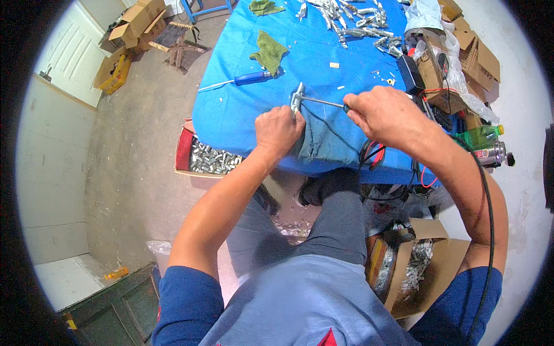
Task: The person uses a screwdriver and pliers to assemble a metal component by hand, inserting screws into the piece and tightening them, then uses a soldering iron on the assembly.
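- Head view, writing: dark print marks a cardboard box [483, 64] well to the right of the fingers, and a printed label wraps the metal can [489, 155] nearer the right elbow, too small to read.
- A green plastic bottle [479, 137] lies just beyond that can.
- Ahead of the left fingers [283, 115] and to their left, a blue-handled screwdriver [252, 78] lies on the blue-covered counter [228, 115], beside a crumpled green cloth [269, 53].
- Farther ahead of both sets of fingers, silvery metal pieces [369, 22] are heaped at the far side.
- Ahead and to the right of the right fingers [358, 115] sits a black box-shaped device [410, 75].
- Nearest obstacles: a folded grey-blue cloth [330, 141] just to the right of and below the left fingers, and a black cable [489, 213] running over the right arm.
- Below and left of the left fingers, a red-sided carton [184, 149] full of small metal pieces stands beside the counter.
- The left hand is palm down, its fingers curled tightly around the near end of a silvery metal fitting [298, 95], which points up and away above the counter.
- The right forearm arches in from the right; its fingers are closed on the dark handle of a thin-shafted screwdriver [323, 103], whose shaft reaches leftward to the fitting.
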Demonstrator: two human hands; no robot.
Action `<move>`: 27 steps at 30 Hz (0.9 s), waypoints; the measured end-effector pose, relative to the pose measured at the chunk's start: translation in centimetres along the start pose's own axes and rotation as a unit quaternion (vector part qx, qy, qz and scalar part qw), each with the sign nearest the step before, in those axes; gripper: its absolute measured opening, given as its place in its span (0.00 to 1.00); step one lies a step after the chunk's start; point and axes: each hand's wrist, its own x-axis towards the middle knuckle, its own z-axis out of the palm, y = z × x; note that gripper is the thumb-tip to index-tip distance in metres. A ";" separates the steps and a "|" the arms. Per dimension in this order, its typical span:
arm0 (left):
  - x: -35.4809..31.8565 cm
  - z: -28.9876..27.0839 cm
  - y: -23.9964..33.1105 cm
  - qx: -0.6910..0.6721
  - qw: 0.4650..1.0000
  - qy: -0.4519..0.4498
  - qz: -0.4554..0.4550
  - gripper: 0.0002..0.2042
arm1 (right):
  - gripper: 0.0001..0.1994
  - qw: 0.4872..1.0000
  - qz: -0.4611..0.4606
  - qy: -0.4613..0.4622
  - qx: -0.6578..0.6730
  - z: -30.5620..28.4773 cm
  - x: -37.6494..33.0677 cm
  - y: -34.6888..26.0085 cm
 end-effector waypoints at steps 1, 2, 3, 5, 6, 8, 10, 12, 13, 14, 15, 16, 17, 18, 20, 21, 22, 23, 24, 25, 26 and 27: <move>0.0 0.1 -0.1 0.002 1.000 0.003 -0.004 0.15 | 0.09 1.000 0.014 0.001 0.016 0.6 -0.4 -0.2; 0.0 0.3 -0.2 0.004 1.000 0.005 -0.008 0.15 | 0.09 0.999 0.026 0.001 0.033 0.9 -0.8 -0.4; -0.2 0.4 -0.6 0.010 1.000 0.013 -0.011 0.15 | 0.09 0.998 0.035 0.002 0.050 1.4 -0.8 -0.6; 0.0 0.6 -0.4 0.008 1.000 0.030 0.002 0.15 | 0.13 0.978 0.042 0.021 0.205 3.4 -1.5 2.1; 0.1 0.7 -0.1 0.015 1.000 0.019 0.001 0.15 | 0.14 0.941 0.119 -0.035 0.314 2.8 -2.0 2.6; 0.5 0.5 0.0 0.037 0.999 0.004 -0.007 0.15 | 0.21 0.862 0.158 -0.066 0.477 5.2 -2.6 4.6; 0.4 0.5 -0.1 0.047 0.999 0.019 -0.012 0.15 | 0.21 0.791 0.218 -0.081 0.566 6.0 -2.8 3.8; 0.4 0.9 0.0 0.045 0.999 0.025 -0.016 0.16 | 0.21 0.737 0.281 -0.093 0.607 6.9 -4.1 2.8; 0.5 0.7 0.0 0.053 0.998 0.017 -0.018 0.16 | 0.21 0.749 0.276 -0.086 0.596 7.8 -4.4 2.4; 0.6 0.5 -0.1 0.060 0.998 0.009 -0.020 0.16 | 0.21 0.732 0.274 -0.079 0.619 7.9 -4.5 2.3; 0.3 0.5 0.0 0.064 0.998 -0.003 -0.022 0.16 | 0.20 0.716 0.276 -0.081 0.636 8.3 -4.6 2.3; 0.2 0.5 0.0 0.068 0.997 -0.002 -0.025 0.17 | 0.19 0.699 0.278 -0.082 0.654 8.7 -4.7 2.4; 0.2 0.4 -0.1 0.071 0.997 -0.001 -0.027 0.17 | 0.18 0.682 0.280 -0.082 0.671 9.1 -4.7 2.5; 0.3 0.3 0.1 0.073 0.997 0.001 -0.027 0.17 | 0.18 0.666 0.279 -0.089 0.687 9.4 -4.9 2.8; 0.2 -0.1 0.5 0.071 0.997 0.001 -0.021 0.18 | 0.18 0.632 0.275 -0.100 0.718 9.8 -5.4 3.5; 0.1 -0.2 0.6 0.071 0.997 -0.001 -0.019 0.18 | 0.18 0.627 0.272 -0.111 0.721 9.8 -5.7 3.6; 0.1 -0.3 0.5 0.072 0.997 -0.007 -0.020 0.18 | 0.18 0.622 0.270 -0.122 0.725 9.5 -6.0 3.6; 0.2 -0.4 0.3 0.073 0.997 -0.013 -0.021 0.19 | 0.18 0.617 0.267 -0.132 0.728 9.4 -6.2 3.6; 0.1 -0.3 0.3 0.072 0.997 -0.020 -0.023 0.19 | 0.18 0.607 0.262 -0.128 0.739 9.5 -6.4 3.3; 0.1 -0.2 0.4 0.072 0.997 -0.019 -0.021 0.19 | 0.19 0.615 0.259 -0.118 0.735 9.7 -6.6 3.2; 0.0 -0.1 0.5 0.073 0.997 -0.018 -0.020 0.19 | 0.19 0.623 0.256 -0.108 0.731 10.0 -6.8 3.1; 0.2 -0.4 0.7 0.073 0.997 -0.015 -0.018 0.20 | 0.19 0.632 0.252 -0.096 0.727 10.2 -6.9 3.0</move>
